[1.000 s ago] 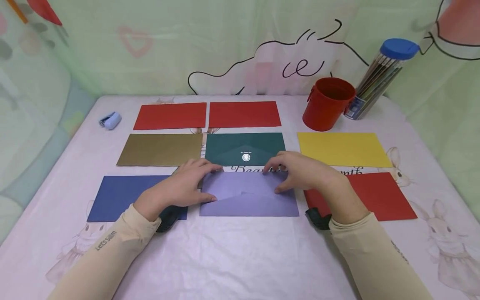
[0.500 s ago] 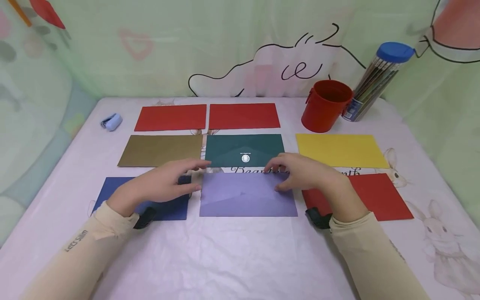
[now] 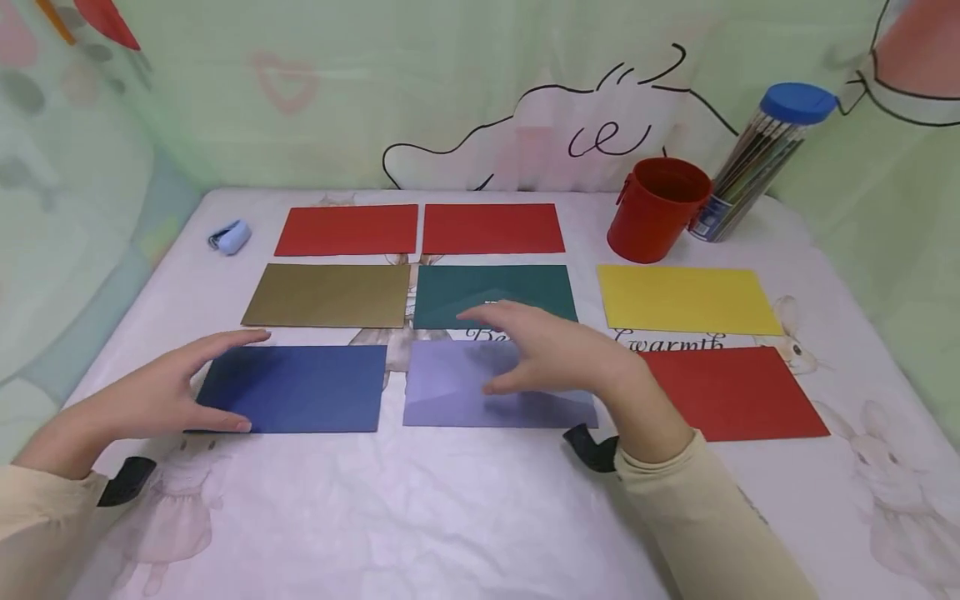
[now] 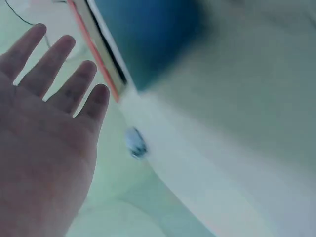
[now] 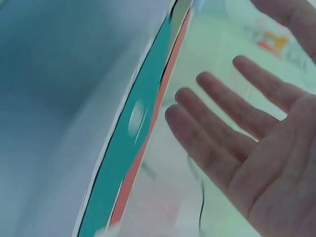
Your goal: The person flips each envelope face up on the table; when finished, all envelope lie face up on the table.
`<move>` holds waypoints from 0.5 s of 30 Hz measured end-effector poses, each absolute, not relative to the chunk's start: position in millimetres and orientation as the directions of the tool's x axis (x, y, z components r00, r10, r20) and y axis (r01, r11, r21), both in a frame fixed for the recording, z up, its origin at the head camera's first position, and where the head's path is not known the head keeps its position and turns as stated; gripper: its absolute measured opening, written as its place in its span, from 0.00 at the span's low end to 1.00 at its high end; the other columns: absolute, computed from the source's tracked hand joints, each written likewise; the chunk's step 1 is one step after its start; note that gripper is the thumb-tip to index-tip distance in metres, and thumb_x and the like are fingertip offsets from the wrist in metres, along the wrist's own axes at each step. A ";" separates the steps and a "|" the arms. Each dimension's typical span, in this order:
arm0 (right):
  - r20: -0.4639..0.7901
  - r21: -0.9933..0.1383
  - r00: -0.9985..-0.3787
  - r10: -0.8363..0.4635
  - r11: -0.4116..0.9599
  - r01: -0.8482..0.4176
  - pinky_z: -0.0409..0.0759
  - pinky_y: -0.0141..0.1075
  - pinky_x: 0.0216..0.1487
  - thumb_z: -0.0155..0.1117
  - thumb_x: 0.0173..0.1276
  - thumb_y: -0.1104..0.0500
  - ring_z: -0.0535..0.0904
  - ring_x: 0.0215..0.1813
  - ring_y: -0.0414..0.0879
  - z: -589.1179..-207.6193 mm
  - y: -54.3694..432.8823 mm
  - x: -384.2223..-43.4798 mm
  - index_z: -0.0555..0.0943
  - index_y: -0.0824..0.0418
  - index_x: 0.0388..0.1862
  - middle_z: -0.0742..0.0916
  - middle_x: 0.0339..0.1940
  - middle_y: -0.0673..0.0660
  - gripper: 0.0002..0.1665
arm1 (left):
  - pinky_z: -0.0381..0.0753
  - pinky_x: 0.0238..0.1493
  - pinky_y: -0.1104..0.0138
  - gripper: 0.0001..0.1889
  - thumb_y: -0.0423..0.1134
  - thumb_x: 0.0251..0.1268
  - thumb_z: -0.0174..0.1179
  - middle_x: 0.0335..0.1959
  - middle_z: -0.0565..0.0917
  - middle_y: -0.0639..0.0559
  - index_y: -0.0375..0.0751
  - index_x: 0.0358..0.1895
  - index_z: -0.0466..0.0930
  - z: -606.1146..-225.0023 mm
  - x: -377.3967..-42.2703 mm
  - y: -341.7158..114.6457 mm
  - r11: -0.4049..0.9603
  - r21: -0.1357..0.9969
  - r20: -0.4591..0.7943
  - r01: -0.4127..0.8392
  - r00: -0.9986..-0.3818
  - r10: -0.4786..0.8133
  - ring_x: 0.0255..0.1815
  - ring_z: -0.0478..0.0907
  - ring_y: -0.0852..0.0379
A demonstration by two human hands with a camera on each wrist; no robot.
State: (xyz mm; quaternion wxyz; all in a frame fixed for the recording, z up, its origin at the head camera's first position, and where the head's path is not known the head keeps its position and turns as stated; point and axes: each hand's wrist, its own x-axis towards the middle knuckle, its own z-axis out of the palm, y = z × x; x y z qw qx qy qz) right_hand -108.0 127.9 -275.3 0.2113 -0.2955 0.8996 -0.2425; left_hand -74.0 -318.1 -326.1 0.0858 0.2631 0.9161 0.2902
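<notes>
And the left hand (image 3: 161,383) has slid right across, from the lilac piece out to the far-left end of the flat blue rectangular paper envelope (image 3: 300,392), while the right hand (image 3: 555,350) has shifted left, now over the middle of the flat lilac rectangular paper envelope (image 3: 450,387). In the head view, the left hand brackets the blue envelope's left end, thumb by the near corner, fingers by the far one, wide apart; whether skin meets paper, I cannot tell. The right hand, thumb and fingers spread, grips nothing, and its shadow falls on the lilac envelope. Blue lies in the front row of the counter (image 3: 420,508), lilac just beside it, a flat red rectangular envelope (image 3: 742,393) to the right. Behind them come a gold-brown rectangular envelope (image 3: 326,296), a dark green one (image 3: 495,287) and a bright yellow one (image 3: 688,300). Over to the left wrist view: four fingers straight and slightly fanned, palm bare, the blue envelope a blur up top. Right wrist view now: fingers extended, palm bare again, and the dark green envelope showing its pale round mark alongside.
</notes>
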 end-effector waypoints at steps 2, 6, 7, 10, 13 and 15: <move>-0.245 -0.540 -0.719 -0.650 0.708 -0.456 0.73 0.47 0.66 0.80 0.57 0.53 0.64 0.73 0.50 -275.8 105.9 -107.8 0.65 0.53 0.78 0.72 0.73 0.54 0.52 | 0.49 0.60 0.86 0.56 0.50 0.42 0.83 0.74 0.65 0.45 0.52 0.78 0.59 -330.5 -71.8 -327.7 0.704 0.596 -0.054 0.386 -0.855 0.515 0.70 0.53 0.79; -0.265 -0.529 -0.681 -0.683 0.693 -0.490 0.70 0.42 0.67 0.79 0.57 0.52 0.64 0.74 0.48 -280.0 63.1 -106.9 0.63 0.53 0.79 0.71 0.74 0.53 0.53 | 0.48 0.59 0.88 0.61 0.50 0.41 0.83 0.76 0.60 0.41 0.50 0.81 0.54 -338.4 -70.3 -335.5 0.691 0.644 -0.119 0.330 -0.848 0.516 0.69 0.48 0.84; -0.264 -0.524 -0.671 -0.692 0.687 -0.502 0.68 0.41 0.69 0.80 0.57 0.53 0.63 0.75 0.47 -281.5 53.8 -106.4 0.63 0.53 0.79 0.70 0.74 0.52 0.53 | 0.49 0.59 0.88 0.62 0.49 0.41 0.83 0.76 0.59 0.40 0.48 0.80 0.53 -340.0 -71.1 -336.1 0.678 0.651 -0.112 0.341 -0.840 0.530 0.69 0.48 0.84; -0.268 -0.490 -0.646 -0.715 0.678 -0.548 0.65 0.40 0.71 0.80 0.57 0.51 0.61 0.76 0.46 -287.4 30.7 -103.7 0.62 0.52 0.79 0.69 0.76 0.51 0.55 | 0.49 0.60 0.88 0.62 0.47 0.39 0.84 0.75 0.60 0.38 0.46 0.80 0.54 -343.2 -74.7 -336.1 0.649 0.657 -0.078 0.383 -0.822 0.565 0.69 0.48 0.84; -0.280 -0.429 -0.624 -0.730 0.676 -0.599 0.63 0.39 0.72 0.81 0.56 0.49 0.62 0.76 0.44 -294.1 16.0 -100.8 0.63 0.52 0.79 0.70 0.76 0.50 0.55 | 0.50 0.59 0.88 0.61 0.48 0.39 0.84 0.75 0.62 0.39 0.47 0.80 0.55 -343.7 -78.5 -334.6 0.653 0.642 -0.065 0.403 -0.819 0.570 0.69 0.49 0.84; -0.299 -0.404 -0.609 -0.734 0.676 -0.616 0.63 0.36 0.72 0.81 0.56 0.47 0.63 0.75 0.43 -298.7 10.2 -99.3 0.64 0.53 0.78 0.70 0.75 0.50 0.54 | 0.49 0.59 0.88 0.61 0.50 0.40 0.83 0.75 0.63 0.41 0.48 0.80 0.55 -343.2 -80.1 -333.5 0.666 0.631 -0.072 0.397 -0.825 0.560 0.69 0.49 0.84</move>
